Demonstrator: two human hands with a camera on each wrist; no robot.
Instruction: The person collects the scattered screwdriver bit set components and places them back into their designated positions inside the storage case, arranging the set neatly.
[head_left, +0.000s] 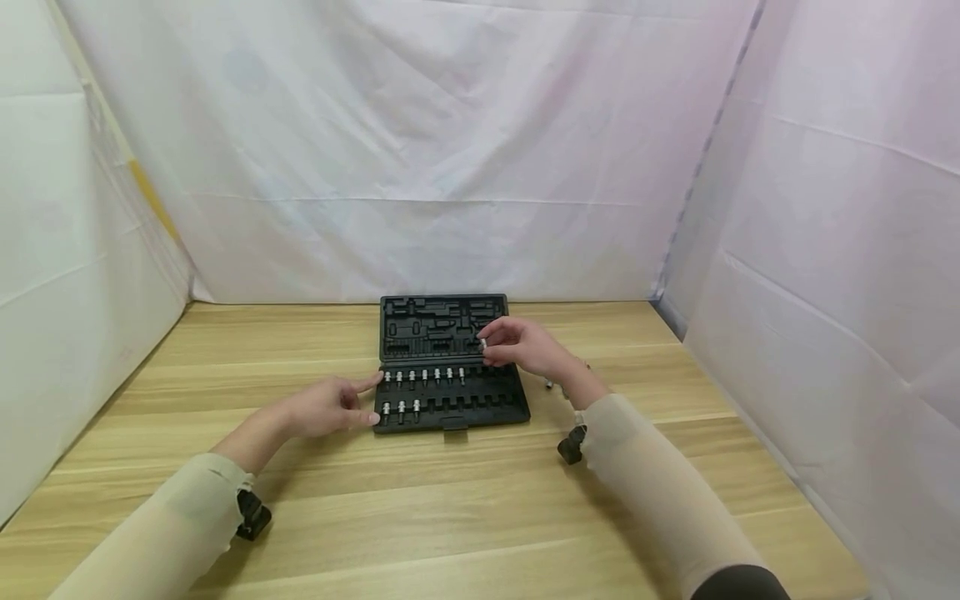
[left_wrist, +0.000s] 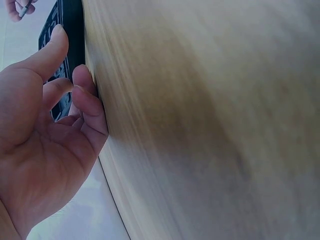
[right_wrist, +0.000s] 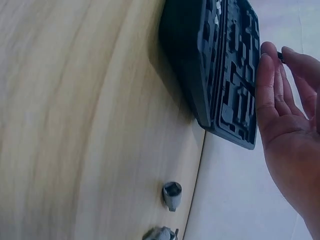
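Note:
A black socket case (head_left: 453, 421) lies unfolded on the table, its lid leaning back. Silver bit sockets (head_left: 424, 377) fill part of its back row, and 3 more (head_left: 401, 408) stand at the left of the front row. Along the case's left edge rests my left hand (head_left: 330, 406), index finger and thumb spread apart against it; the lower fingers bend loosely in the left wrist view. Above the case, near the hinge, my right hand (head_left: 525, 346) pinches a small bit socket (head_left: 483, 342) between thumb and fingertips. Only its dark tip (right_wrist: 281, 57) shows in the right wrist view.
Loose sockets lie on the table right of the case, one upright (right_wrist: 172, 195) and others bunched (right_wrist: 160, 233), partly hidden by the right forearm in the head view. White cloth walls (head_left: 420, 167) stand behind and at both sides of the wooden table (head_left: 360, 517).

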